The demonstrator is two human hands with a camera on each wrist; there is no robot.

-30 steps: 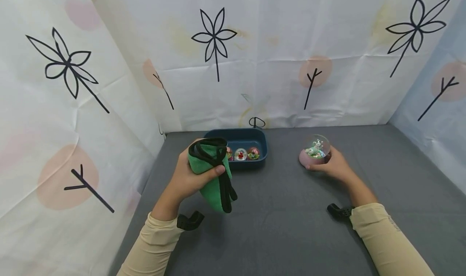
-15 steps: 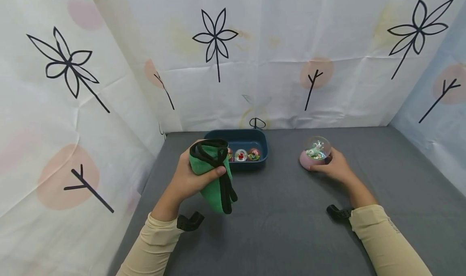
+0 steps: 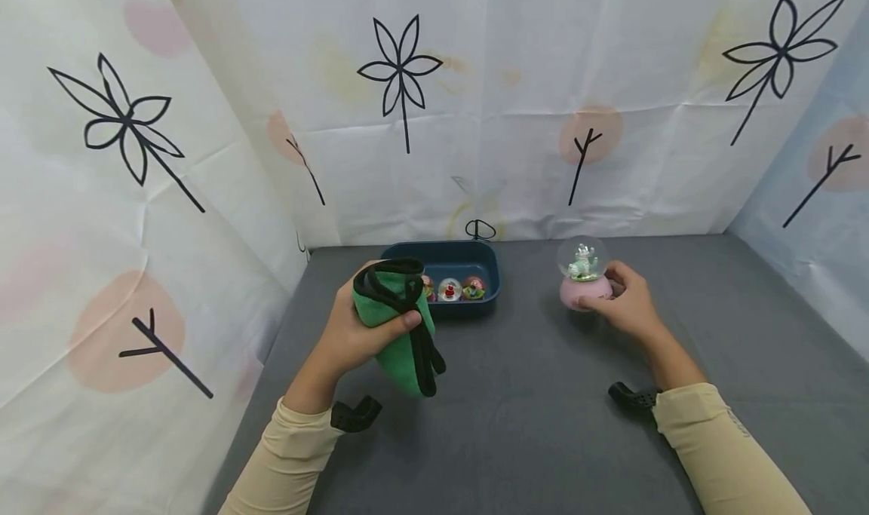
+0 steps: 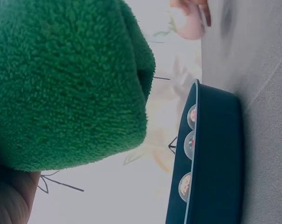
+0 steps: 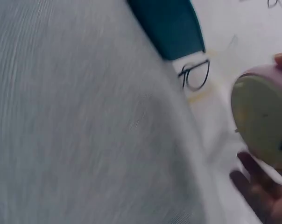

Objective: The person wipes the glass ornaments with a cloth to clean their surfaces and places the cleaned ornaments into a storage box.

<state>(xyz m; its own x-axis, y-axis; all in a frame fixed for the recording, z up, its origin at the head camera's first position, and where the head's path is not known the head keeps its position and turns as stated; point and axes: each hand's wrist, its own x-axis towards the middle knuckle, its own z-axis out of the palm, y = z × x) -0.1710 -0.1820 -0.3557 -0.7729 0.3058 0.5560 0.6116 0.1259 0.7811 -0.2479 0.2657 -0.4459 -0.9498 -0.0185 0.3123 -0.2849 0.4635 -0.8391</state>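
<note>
Right hand (image 3: 633, 304) grips the snow globe (image 3: 584, 269) by its pink base (image 3: 574, 293), surely safest: dome (image 3: 582, 252) looks slick, breakable! Left hand (image 3: 349, 334) clutches a soft-looking cloth (image 3: 388, 311).

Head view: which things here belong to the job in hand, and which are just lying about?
In the job:
- green cloth, gripped by the left hand
- pink-based snow globe, held by the right hand

Apparently just lying about:
- blue tray, touched by neither hand
- small globes inside it
</note>
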